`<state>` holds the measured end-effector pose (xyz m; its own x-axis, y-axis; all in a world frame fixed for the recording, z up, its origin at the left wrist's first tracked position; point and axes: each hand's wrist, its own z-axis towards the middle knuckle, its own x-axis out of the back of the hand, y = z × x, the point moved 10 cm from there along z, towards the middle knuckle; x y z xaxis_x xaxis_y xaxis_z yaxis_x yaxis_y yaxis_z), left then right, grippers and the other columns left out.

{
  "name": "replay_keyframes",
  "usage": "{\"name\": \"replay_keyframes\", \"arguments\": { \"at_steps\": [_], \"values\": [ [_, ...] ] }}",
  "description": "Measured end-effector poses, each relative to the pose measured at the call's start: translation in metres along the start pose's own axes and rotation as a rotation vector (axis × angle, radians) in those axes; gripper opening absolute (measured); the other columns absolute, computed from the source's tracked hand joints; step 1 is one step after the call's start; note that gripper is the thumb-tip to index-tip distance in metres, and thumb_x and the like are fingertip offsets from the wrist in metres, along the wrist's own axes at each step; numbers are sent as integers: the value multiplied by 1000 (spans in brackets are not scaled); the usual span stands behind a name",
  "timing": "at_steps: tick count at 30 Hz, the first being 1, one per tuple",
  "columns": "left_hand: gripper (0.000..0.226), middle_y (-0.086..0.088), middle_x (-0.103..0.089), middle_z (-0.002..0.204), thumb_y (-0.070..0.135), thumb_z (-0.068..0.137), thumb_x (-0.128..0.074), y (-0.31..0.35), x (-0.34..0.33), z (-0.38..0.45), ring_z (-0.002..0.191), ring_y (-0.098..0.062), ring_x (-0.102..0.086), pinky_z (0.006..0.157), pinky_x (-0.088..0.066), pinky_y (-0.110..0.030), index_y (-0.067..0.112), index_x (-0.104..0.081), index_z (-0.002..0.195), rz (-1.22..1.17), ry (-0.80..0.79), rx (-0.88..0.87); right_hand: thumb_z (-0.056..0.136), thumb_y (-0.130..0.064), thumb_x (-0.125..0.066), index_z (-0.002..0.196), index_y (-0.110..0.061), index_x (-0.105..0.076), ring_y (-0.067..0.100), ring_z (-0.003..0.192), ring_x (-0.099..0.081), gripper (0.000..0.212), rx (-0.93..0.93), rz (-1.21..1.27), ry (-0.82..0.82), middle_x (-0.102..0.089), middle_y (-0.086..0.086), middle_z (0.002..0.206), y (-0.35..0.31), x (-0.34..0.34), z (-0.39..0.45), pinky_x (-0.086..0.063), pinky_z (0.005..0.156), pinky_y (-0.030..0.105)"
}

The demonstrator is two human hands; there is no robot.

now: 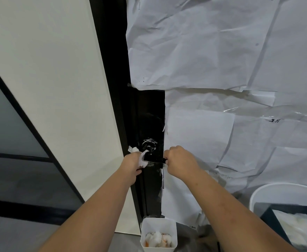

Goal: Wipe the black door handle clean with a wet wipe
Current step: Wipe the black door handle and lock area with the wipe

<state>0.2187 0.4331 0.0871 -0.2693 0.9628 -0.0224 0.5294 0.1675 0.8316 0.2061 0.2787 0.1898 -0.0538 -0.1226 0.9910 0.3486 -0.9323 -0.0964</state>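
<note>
The black door handle (156, 160) is a lever on a black door panel, below a round rosette (149, 144) smeared with white foam. My left hand (131, 165) is closed on a crumpled white wet wipe (141, 157), pressed against the lever's pivot end. At the lever's free end, my right hand (180, 160) is wrapped around the handle. Wet streaks show on the lever between my hands.
White paper sheets (221, 51) are taped over the door to the right. On the floor below the handle stands a small white bin (159, 235) with used wipes. A larger white container (283, 193) with a wipe pack sits lower right. A white wall (49, 70) lies left.
</note>
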Motion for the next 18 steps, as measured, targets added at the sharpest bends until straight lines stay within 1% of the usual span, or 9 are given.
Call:
{"name": "replay_keyframes", "arguments": {
  "at_steps": [1, 2, 5, 8, 10, 11, 14, 16, 18],
  "values": [
    [20, -11, -66, 108, 24, 93, -54, 2, -6, -1, 103, -25, -62, 92, -48, -37, 13, -57, 110, -39, -54, -1, 85, -5, -51, 95, -9, -61, 21, 80, -43, 15, 0, -1, 0, -45, 2, 81, 0, 0, 0, -33, 59, 32],
    [26, -10, -67, 112, 29, 92, -55, 6, -12, -3, 105, -26, -63, 89, -50, -37, 17, -57, 115, -70, -106, -14, 84, -5, -51, 94, -9, -61, 21, 80, -43, 14, -2, 0, 1, -45, 3, 80, 1, 0, 1, -33, 59, 32],
    [40, -9, -66, 114, 39, 91, -48, 14, -21, -2, 103, -25, -62, 75, -49, -35, 20, -54, 126, -99, -159, -17, 85, -6, -51, 94, -8, -61, 23, 84, -49, 14, -10, 5, 12, -48, 5, 81, 2, -1, 1, -33, 58, 32],
    [43, -12, -65, 114, 32, 93, -40, 18, -22, -2, 98, -24, -62, 68, -49, -33, 10, -56, 126, -162, -117, 2, 86, -6, -51, 97, -9, -62, 25, 91, -52, 16, -9, 10, 12, -58, 8, 91, 3, -2, 1, -34, 59, 31],
    [38, -8, -64, 99, 22, 94, -45, 21, -21, 1, 82, -20, -61, 66, -49, -31, 4, -55, 127, -153, -76, -49, 86, -7, -51, 98, -9, -63, 25, 92, -53, 17, -14, 14, 10, -60, 8, 94, 5, -2, 1, -34, 59, 31],
    [36, -7, -62, 96, 19, 93, -51, 21, -18, 4, 78, -19, -60, 65, -51, -30, 4, -55, 125, -104, -41, -85, 86, -7, -51, 98, -9, -63, 25, 92, -53, 17, -15, 16, 13, -59, 8, 94, 5, -2, 1, -34, 59, 32],
    [28, -14, -66, 100, 21, 84, -69, 24, -9, 9, 84, -23, -64, 73, -59, -37, 4, -64, 106, 130, 92, -198, 87, -9, -52, 101, -11, -62, 24, 94, -52, 18, -15, 21, 31, -59, 7, 95, 6, -1, 1, -33, 60, 32],
    [32, -19, -67, 85, 26, 78, -75, 35, -6, 6, 72, -24, -63, 75, -60, -46, -4, -67, 88, 273, 153, -332, 87, -10, -52, 103, -12, -63, 24, 95, -53, 19, -10, 22, 37, -60, 7, 96, 5, 0, 1, -34, 62, 32],
    [40, -16, -60, 66, 30, 73, -77, 46, -7, 2, 60, -25, -58, 68, -57, -46, -8, -64, 72, 414, 197, -417, 87, -11, -53, 102, -13, -63, 24, 96, -53, 18, -11, 20, 40, -60, 6, 96, 5, 0, 2, -36, 63, 32]
  ]
}}
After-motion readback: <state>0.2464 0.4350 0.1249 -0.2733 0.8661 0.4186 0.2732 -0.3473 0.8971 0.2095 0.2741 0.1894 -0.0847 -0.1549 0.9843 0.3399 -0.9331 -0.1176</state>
